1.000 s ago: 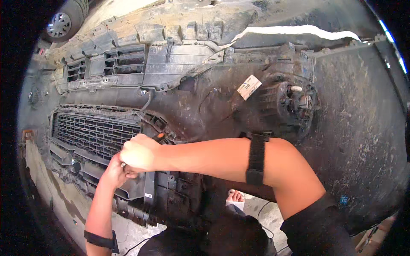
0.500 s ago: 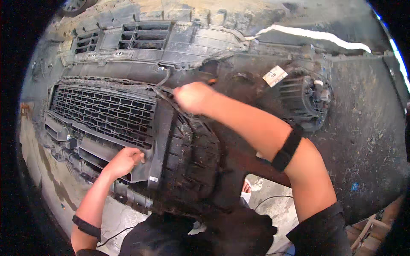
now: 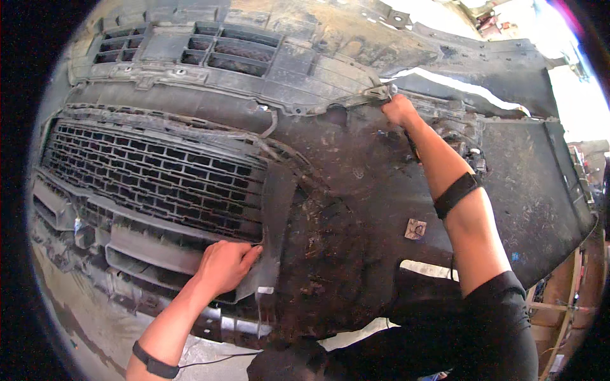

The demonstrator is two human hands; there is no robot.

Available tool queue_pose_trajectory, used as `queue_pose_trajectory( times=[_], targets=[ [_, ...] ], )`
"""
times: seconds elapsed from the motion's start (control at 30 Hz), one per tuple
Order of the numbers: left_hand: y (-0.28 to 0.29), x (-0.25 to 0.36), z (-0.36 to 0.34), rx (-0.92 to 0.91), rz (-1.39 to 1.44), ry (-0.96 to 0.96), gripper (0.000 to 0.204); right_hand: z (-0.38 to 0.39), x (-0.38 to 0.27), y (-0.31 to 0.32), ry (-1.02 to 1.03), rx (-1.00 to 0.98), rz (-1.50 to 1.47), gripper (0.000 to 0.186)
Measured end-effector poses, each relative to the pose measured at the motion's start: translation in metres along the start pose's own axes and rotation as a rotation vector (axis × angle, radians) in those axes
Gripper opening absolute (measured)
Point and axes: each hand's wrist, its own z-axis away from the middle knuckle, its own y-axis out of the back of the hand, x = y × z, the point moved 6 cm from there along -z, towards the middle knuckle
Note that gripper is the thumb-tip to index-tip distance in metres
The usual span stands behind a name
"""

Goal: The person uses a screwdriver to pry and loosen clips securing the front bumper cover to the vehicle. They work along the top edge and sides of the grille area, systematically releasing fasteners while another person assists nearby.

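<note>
A dusty black car bumper [image 3: 276,216] with a mesh grille [image 3: 159,171] lies on the left. My left hand [image 3: 225,263] is closed over the bumper at the grille's lower right corner, fingers curled and thumb along the trim. My right hand [image 3: 399,111] reaches far out, its fingers closed in a fist at the right end of a grey plastic panel [image 3: 305,70] with slatted vents. What the fist holds, if anything, is hidden. Beneath my right forearm, a round ribbed dark part [image 3: 473,159] is mostly covered.
A large dark sheet [image 3: 527,171] stretches under the parts on the right. On it is a small pale square card [image 3: 416,228]. A thin cable [image 3: 222,360] runs from my left wrist band. Wooden framing [image 3: 559,307] stands at the lower right.
My right hand has moved right and away from the bumper's upper right corner to the grey panel's end. My left hand stays by the grille's lower corner. The view has shifted.
</note>
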Motion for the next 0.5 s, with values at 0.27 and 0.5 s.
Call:
queue_pose_trajectory(
  times=[0.27,0.5],
  targets=[
    [-0.006,0.007,0.006,0.171,-0.238,-0.032,0.038,-0.076,0.005,0.008,0.092,0.123,-0.182,0.047],
    [-0.011,0.008,0.001,0.208,-0.370,-0.010,0.036,-0.116,0.024,-0.003,-0.022,-0.041,-0.440,0.057]
  ],
)
